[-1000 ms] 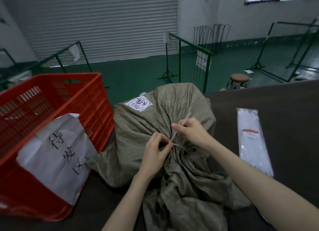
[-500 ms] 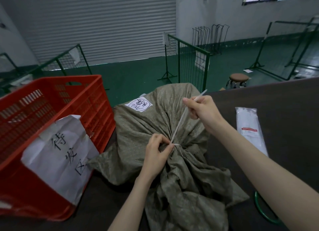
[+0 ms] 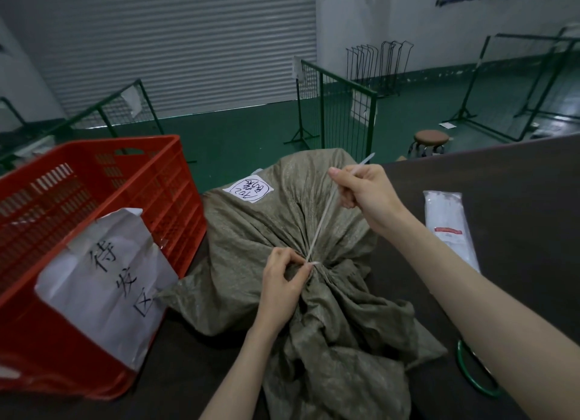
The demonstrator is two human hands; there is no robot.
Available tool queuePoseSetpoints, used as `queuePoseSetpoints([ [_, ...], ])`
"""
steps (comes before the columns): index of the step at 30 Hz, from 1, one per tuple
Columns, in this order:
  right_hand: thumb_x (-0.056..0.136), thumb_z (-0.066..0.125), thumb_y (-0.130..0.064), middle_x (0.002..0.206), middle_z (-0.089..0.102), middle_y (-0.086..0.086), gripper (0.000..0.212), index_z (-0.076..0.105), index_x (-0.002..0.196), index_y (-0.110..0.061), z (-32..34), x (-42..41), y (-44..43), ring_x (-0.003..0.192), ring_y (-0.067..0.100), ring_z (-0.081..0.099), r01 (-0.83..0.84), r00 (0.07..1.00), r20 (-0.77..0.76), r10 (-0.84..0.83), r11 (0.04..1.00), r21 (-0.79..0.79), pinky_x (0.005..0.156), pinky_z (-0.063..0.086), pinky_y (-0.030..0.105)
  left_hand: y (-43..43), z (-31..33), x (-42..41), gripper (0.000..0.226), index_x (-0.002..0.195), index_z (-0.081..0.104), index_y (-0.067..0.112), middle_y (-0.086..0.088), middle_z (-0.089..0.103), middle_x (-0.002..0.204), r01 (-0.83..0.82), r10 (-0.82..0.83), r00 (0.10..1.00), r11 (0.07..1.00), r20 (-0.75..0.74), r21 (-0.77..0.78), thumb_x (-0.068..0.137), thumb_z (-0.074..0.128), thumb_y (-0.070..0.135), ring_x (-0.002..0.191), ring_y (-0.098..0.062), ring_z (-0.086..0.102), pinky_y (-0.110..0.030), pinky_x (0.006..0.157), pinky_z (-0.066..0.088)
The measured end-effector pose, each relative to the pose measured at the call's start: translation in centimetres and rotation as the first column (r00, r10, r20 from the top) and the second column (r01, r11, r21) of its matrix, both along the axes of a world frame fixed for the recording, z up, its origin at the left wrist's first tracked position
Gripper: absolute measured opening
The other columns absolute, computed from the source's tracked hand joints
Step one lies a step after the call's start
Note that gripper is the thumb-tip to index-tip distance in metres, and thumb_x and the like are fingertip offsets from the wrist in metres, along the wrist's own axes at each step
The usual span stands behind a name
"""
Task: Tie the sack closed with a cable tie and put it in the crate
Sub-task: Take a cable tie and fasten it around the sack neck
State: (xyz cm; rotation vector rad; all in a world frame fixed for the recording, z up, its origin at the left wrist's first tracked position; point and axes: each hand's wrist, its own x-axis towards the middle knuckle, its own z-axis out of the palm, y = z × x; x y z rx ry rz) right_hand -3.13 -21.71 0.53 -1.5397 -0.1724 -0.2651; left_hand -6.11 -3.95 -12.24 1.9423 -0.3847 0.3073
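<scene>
An olive-grey woven sack (image 3: 251, 247) with a white handwritten label lies on the dark table (image 3: 518, 175), its neck gathered near the middle. A white cable tie (image 3: 320, 225) circles that neck and its tail runs up and to the right, pulled taut. My left hand (image 3: 284, 281) pinches the tie's head at the gathered neck. Above the sack, my right hand (image 3: 364, 190) grips the tail, whose tip sticks out past the fingers. The red plastic crate (image 3: 94, 184) stands to the left of the sack, with a white paper sign taped to its front.
A clear packet of white cable ties (image 3: 448, 228) lies on the table to the right. A green ring (image 3: 470, 369) shows under my right forearm. Beyond the table are green wire fence panels (image 3: 339, 106), a round stool (image 3: 430, 138) and a grey roller shutter (image 3: 175, 43).
My right hand has pulled the tie's tail up and away to the right from the sack's neck, drawing the loop tight. My left hand stayed at the neck.
</scene>
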Motion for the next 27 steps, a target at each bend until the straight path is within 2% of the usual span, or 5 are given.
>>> queuePoseSetpoints([
  [11, 0.090, 0.060, -0.018, 0.043, 0.041, -0.003, 0.047, 0.051, 0.044, -0.017, 0.1, -0.1, -0.8, 0.044, 0.018, 0.035, 0.032, 0.999, 0.040, -0.028, 0.996, -0.085, 0.048, 0.032, 0.028, 0.0, 0.0, -0.3, 0.008, 0.074, 0.059, 0.018, -0.002, 0.053, 0.084, 0.003, -0.002, 1.000, 0.999, -0.029, 0.036, 0.077, 0.065, 0.022, 0.083, -0.003, 0.051, -0.014, 0.078, 0.038],
  [15, 0.090, 0.060, -0.023, 0.047, 0.040, 0.007, 0.045, 0.050, 0.048, -0.014, 0.3, -0.4, -0.6, 0.044, 0.018, 0.035, 0.026, 0.999, 0.050, -0.017, 0.985, -0.170, 0.050, 0.032, 0.031, -0.3, 0.0, -0.2, 0.012, 0.075, 0.058, 0.017, -0.001, 0.053, 0.086, -0.036, 0.040, 0.999, 0.993, -0.030, 0.110, 0.077, 0.063, 0.027, 0.086, -0.011, 0.052, -0.028, 0.081, 0.042],
  [18, 0.089, 0.061, -0.029, 0.051, 0.043, 0.011, 0.044, 0.049, 0.049, -0.015, 0.9, -1.0, -0.3, 0.047, 0.022, 0.037, -0.013, 0.999, 0.046, 0.027, 0.961, -0.277, 0.056, 0.033, 0.037, -0.6, 0.1, -0.3, 0.009, 0.077, 0.052, 0.028, 0.006, 0.050, 0.087, -0.053, 0.054, 0.999, 0.984, 0.000, 0.172, 0.078, 0.058, 0.035, 0.089, -0.015, 0.051, -0.040, 0.086, 0.043],
  [22, 0.087, 0.062, -0.034, 0.053, 0.045, 0.013, 0.043, 0.049, 0.051, -0.015, 1.1, -1.5, -0.1, 0.048, 0.022, 0.040, 0.018, 0.998, 0.068, 0.005, 0.941, -0.338, 0.055, 0.035, 0.038, -1.5, 1.0, -0.5, 0.024, 0.087, 0.059, 0.020, 0.007, 0.048, 0.091, -0.104, 0.083, 0.990, 0.976, 0.111, 0.192, 0.081, 0.049, 0.040, 0.091, -0.016, 0.049, -0.042, 0.085, 0.043],
  [27, 0.088, 0.060, -0.038, 0.051, 0.045, 0.011, 0.053, 0.051, 0.057, 0.004, 0.9, -2.7, 0.4, 0.047, 0.016, 0.040, 0.106, 0.988, 0.144, -0.046, 0.892, -0.440, 0.054, 0.037, 0.030, -1.9, 2.7, -0.5, 0.017, 0.091, 0.061, 0.015, 0.013, 0.047, 0.081, -0.101, 0.083, 0.982, 0.990, 0.168, 0.102, 0.087, 0.053, 0.030, 0.076, -0.016, 0.052, -0.041, 0.073, 0.047],
])
